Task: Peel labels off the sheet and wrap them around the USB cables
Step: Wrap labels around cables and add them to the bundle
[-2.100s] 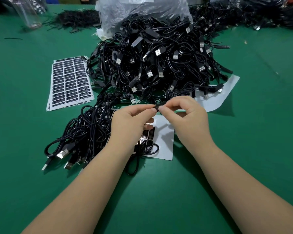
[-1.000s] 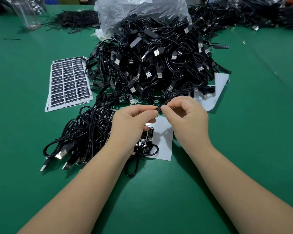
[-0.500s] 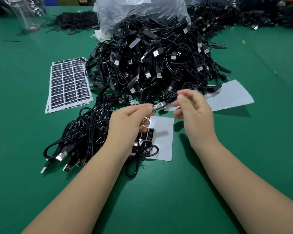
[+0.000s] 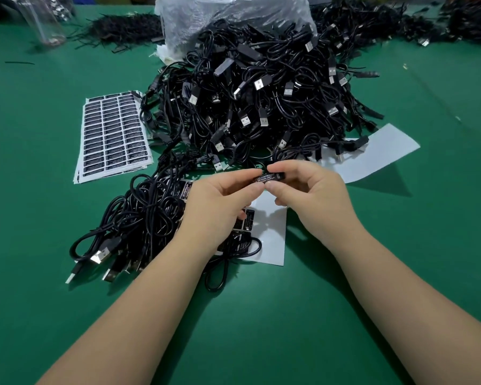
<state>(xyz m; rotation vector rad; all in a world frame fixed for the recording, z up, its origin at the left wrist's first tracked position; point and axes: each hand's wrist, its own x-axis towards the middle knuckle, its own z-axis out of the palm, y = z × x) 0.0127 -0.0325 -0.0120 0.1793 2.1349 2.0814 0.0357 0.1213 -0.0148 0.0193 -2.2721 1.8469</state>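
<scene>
Held between both hands, above the table [image 4: 400, 287]: a black label [image 4: 270, 178] with white print, lying level along a small black part of a cable. Pinched at its left end by the left hand [image 4: 220, 207], thumb and forefinger pressed together on it, the other fingers curled under. Pinched at its right end by the right hand [image 4: 314, 195], thumb below and forefinger on top, the remaining fingers bent loosely behind. Hard to tell whether wrapped fully round or only partway.

Directly under the hands: a mostly peeled sheet [image 4: 272, 234], white, flat on the green cloth, with a few black labels left near its left edge and a cable loop [image 4: 222, 268] lying across its lower corner. Left of that, a bundle [image 4: 139, 220] of cables, plugs pointing toward the near left. Farther left and back, a stack [image 4: 113, 134] of full label sheets, well apart from the hands. Behind the hands, a big heap [image 4: 261, 98] of cables with silver plugs, resting partly on a bare white backing [image 4: 378, 154] that stuck out to the right. At the back, a clear plastic bag [image 4: 228, 15] touching the heap.
</scene>
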